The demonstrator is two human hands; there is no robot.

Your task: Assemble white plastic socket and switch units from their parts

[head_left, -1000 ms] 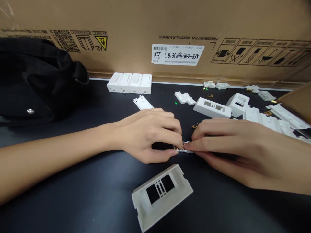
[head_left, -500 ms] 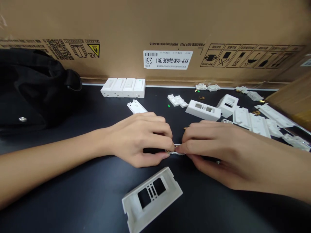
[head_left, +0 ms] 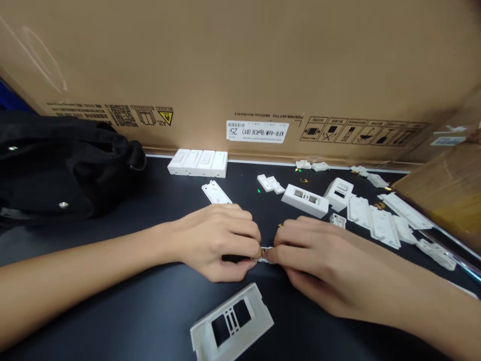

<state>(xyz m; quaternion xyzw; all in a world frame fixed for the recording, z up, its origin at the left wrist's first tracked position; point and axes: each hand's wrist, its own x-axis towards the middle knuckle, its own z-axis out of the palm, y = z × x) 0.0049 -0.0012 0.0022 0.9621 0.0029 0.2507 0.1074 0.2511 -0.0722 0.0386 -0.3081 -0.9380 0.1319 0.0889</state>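
Note:
A small white part with brass-coloured metal pieces [head_left: 266, 254] lies between my hands at the middle of the view, mostly covered by fingertips. My left hand [head_left: 221, 243] grips its left end between thumb and fingers. On its right end, the fingers of my right hand [head_left: 311, 255] are pressed together. A white housing [head_left: 233, 326] with rectangular openings lies hollow side up nearer to me. Beyond my left hand is a flat white plate [head_left: 216, 193], partly hidden by that hand.
Four joined white switch units [head_left: 198, 163] stand by a large cardboard box [head_left: 240, 60]. A black bag [head_left: 63, 170] is at left. White housings [head_left: 305, 201], white plates [head_left: 384, 228] and small metal bits spread at right, beside another box [head_left: 443, 185].
The camera view has tilted up, so everything appears lower. Both hands remain at the small part, with only slight finger movement.

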